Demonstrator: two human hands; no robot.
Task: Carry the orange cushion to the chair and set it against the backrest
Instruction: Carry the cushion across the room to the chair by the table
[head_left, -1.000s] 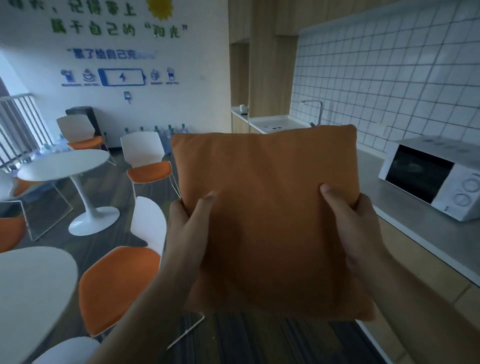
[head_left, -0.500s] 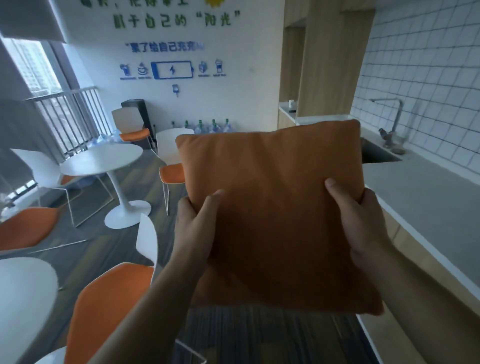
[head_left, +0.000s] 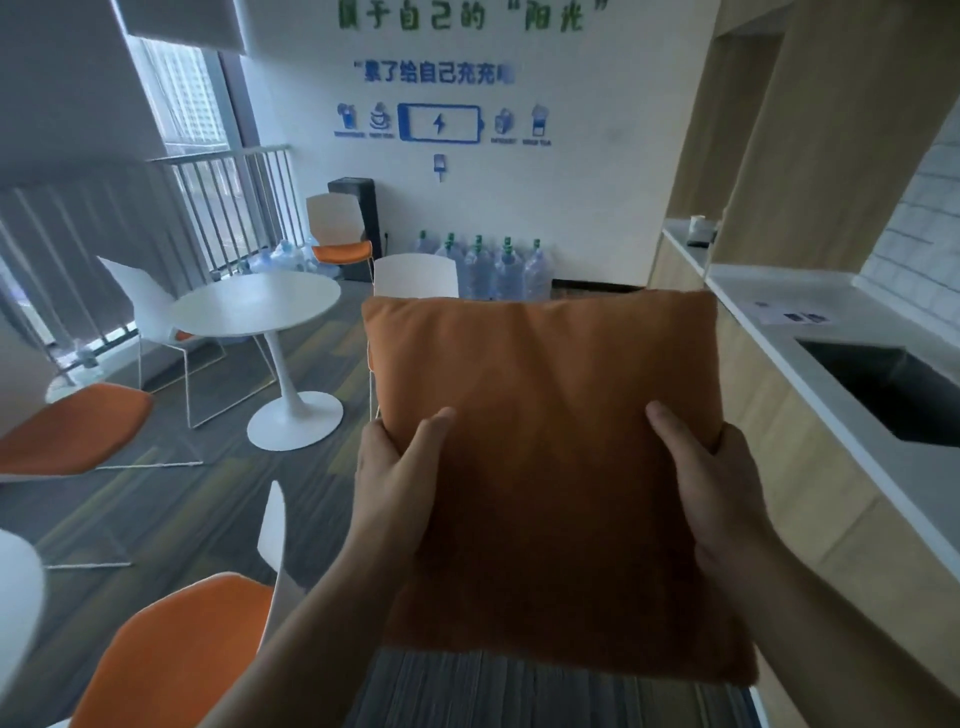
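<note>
Fingers of both hands are clamped on the orange cushion (head_left: 545, 457): my left hand (head_left: 400, 478) pinches its left edge, thumb on the front, and my right hand (head_left: 711, 488) does the same on the right edge. I hold it upright in the air at chest height, touching no chair yet. Over the last second my view has swung left; the microwave has gone from sight and the seating area has opened up, so I judge I am mid-carry, turning toward the chairs. From left to right the room shows a railing by the window, orange-seated chairs, the nearest chair (head_left: 208, 639) low on my left, a round white table (head_left: 254, 306), water bottles (head_left: 488, 265) by the far wall, then the pale surface (head_left: 810, 332) with a sink (head_left: 883, 384) on my right
</note>
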